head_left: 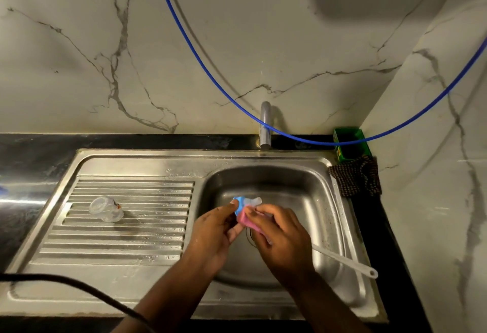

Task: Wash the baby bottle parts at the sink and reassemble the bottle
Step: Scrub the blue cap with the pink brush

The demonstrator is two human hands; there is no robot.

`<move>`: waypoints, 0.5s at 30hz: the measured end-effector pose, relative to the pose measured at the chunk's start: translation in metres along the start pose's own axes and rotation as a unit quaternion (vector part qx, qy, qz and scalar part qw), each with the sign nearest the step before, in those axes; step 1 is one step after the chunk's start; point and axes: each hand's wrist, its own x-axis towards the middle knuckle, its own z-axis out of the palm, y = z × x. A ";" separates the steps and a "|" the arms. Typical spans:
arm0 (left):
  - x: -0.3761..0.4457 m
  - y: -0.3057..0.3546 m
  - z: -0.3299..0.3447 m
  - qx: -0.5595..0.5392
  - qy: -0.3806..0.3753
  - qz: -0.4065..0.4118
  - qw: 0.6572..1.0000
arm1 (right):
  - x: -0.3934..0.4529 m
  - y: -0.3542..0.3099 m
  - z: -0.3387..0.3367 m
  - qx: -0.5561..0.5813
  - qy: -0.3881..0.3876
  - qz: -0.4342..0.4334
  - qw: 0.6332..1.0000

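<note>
Both forearms extend forward from the lower frame edge and converge. The left hand [214, 229] is raised, thumb extended upward, fingers apparently curled in a pinch. The right hand [279, 235] faces it, fingers curled inward, fingertips meeting the left hand's.

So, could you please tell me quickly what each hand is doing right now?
Left hand: holding the blue collar with teat.
Right hand: holding the pink sponge.

Veined marble walls [210, 42], black counter [31, 158]
</note>
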 end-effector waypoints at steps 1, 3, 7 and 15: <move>0.001 -0.002 -0.001 0.001 -0.005 -0.020 1.000 | -0.004 0.005 -0.003 -0.013 0.000 -0.010 1.000; 0.005 -0.008 -0.003 0.009 -0.010 -0.043 0.999 | -0.010 0.013 -0.009 -0.026 0.003 0.007 1.000; 0.019 -0.032 0.003 0.053 -0.012 -0.025 0.998 | -0.022 0.029 -0.013 -0.004 0.020 0.083 0.996; 0.054 -0.073 0.034 0.297 -0.043 0.013 0.954 | -0.062 0.152 -0.053 -0.087 0.064 0.260 0.960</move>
